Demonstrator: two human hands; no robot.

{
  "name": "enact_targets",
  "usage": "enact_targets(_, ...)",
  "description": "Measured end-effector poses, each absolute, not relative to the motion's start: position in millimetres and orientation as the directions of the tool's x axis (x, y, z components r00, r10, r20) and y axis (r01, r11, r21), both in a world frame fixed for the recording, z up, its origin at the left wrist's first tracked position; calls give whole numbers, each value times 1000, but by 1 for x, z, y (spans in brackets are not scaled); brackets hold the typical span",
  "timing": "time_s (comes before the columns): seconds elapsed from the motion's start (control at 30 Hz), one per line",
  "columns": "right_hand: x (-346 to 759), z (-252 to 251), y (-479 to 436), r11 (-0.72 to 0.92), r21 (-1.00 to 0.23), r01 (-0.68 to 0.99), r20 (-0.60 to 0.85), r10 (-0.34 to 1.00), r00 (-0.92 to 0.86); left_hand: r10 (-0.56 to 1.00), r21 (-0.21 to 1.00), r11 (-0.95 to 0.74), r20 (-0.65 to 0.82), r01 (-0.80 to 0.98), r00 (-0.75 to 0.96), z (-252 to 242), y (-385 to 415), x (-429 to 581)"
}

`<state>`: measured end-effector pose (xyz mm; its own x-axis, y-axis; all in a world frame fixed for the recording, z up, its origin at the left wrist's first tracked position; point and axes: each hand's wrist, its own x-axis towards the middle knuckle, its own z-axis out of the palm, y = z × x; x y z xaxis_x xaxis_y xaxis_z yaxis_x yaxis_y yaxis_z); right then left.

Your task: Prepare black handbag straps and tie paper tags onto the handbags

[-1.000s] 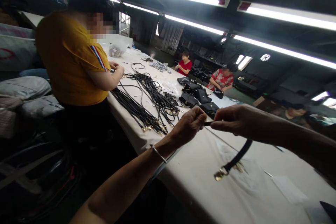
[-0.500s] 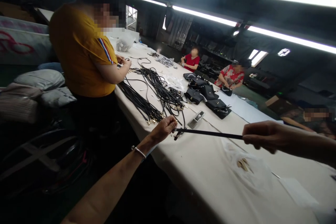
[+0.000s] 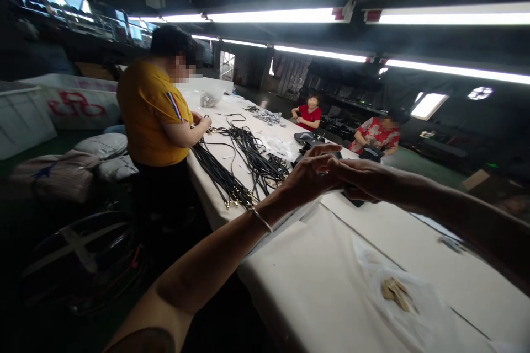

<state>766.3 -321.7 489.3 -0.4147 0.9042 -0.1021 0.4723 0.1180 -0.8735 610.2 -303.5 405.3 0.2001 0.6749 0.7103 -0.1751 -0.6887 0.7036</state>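
Observation:
My left hand (image 3: 310, 174) and my right hand (image 3: 356, 175) meet in front of me, above the table, their fingertips touching and overlapping. The left fingers are bent, one or two reaching over toward the right hand. My right fingers are pressed together over the left fingertips. Whatever lies between them is hidden; no strap shows there. Beyond my left wrist lie bundles of black straps (image 3: 221, 176) with gold-coloured clasps. Black bags (image 3: 304, 138) sit behind the hands, partly covered by them.
A co-worker in a yellow shirt (image 3: 155, 116) stands at the table's left edge, hands on something small. Two people in red sit across. A clear plastic bag (image 3: 418, 309) with tan pieces lies on the pale table (image 3: 298, 270). Wrapped bundles (image 3: 99, 146) lie left.
My hands were apart with a black strap stretched between them; now they are together, higher up, and the strap is out of sight. The view has shifted.

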Motion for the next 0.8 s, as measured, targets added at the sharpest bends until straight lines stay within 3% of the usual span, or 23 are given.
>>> enact_targets(0.1,779,486,-319,78,-892,446,-204,810,-550,697,713,-659,698,-238,163,406,-296,631)
enact_targets(0.23,804,475,-312,22,-969,246,-131,799,-587,798,771,-529,594,-354,102,374,-312,638)
enact_targets(0.3,818,464,-305,-7,-976,218,-131,815,-564,847,856,-467,505,-223,164,353,-332,644)
enact_targets(0.37,831,451,-296,-23,-970,242,-157,820,-551,891,910,-412,391,47,229,333,-353,653)
enact_targets(0.47,852,428,-285,-38,-924,379,-267,774,-574,910,814,-410,392,411,131,312,-366,664)
enact_targets(0.57,875,405,-283,-64,-877,475,-407,623,-668,819,534,-502,547,680,175,304,-361,661)
enact_targets(0.67,895,383,-294,-110,-915,387,-391,470,-791,738,286,-547,608,787,292,300,-354,655)
enact_targets(0.73,905,372,-306,-167,-944,284,-329,441,-835,752,295,-548,584,783,307,295,-355,660)
enact_targets(0.8,910,366,-319,-255,-955,151,-257,462,-849,807,462,-525,537,714,246,284,-359,679)
